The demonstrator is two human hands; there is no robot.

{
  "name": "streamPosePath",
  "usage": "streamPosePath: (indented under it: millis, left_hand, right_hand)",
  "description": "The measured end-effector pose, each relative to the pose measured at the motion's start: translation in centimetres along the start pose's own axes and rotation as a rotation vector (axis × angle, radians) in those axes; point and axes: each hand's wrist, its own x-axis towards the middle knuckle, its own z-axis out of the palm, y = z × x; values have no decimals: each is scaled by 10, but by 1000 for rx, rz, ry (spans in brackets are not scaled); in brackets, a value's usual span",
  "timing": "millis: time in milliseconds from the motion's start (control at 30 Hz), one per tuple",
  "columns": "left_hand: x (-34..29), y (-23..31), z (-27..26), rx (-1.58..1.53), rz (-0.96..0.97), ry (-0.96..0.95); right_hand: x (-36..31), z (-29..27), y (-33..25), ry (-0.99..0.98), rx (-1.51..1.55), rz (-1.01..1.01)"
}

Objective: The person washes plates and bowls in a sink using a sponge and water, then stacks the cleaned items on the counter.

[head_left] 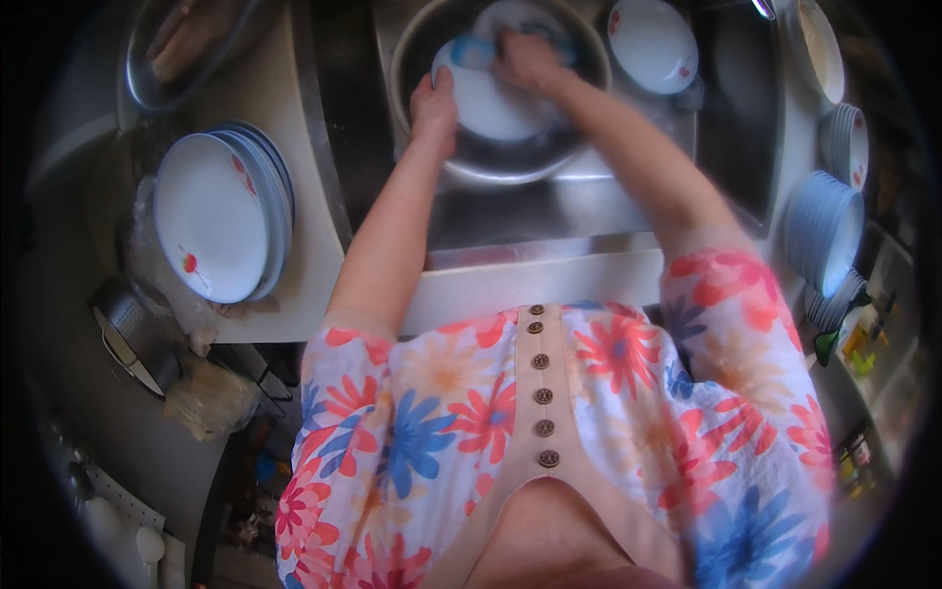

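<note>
A round metal basin (pixel 505 178) stands in the sink, with a white plate (pixel 496 106) tilted inside it. My left hand (pixel 435 110) grips the near left edge of this plate, thumb on its face. Over the plate's upper part, my right hand (pixel 528 63) is closed on a blue and white cloth (pixel 473 52), pressed to the surface and slightly blurred. Another white dish (pixel 515 17) shows partly behind that hand at the far side of the basin. The right fingertips are mostly hidden.
Red-patterned white plates (pixel 211 216) are stacked on the left counter (pixel 312 285). One more plate (pixel 653 44) sits just right of the basin. Stacked bowls (pixel 824 234) and small dishes (pixel 846 147) line the right side. A metal lid-like object (pixel 147 93) lies far left.
</note>
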Motion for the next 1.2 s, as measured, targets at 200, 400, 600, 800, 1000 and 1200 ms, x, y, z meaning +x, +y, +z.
streamPosePath:
  millis: [200,400,600,800,1000,1200]
  left_hand:
    - [-6,0,1,-231,146,-78]
    - [-4,-3,3,-45,160,-46]
    - [-4,-2,3,-57,149,-38]
    - [-8,0,2,-193,10,-14]
    - [-4,0,4,-39,115,-6]
    - [-8,14,-7,159,271,-9]
  right_hand:
    - [-26,26,-41,-219,877,55]
    - [-44,-22,-5,-631,-335,-13]
    - [7,-25,-13,-367,-360,-107]
    - [-43,24,-35,-29,155,-149]
    - [-42,-19,-1,-354,-361,-123]
    - [-28,-18,16,83,-84,-57]
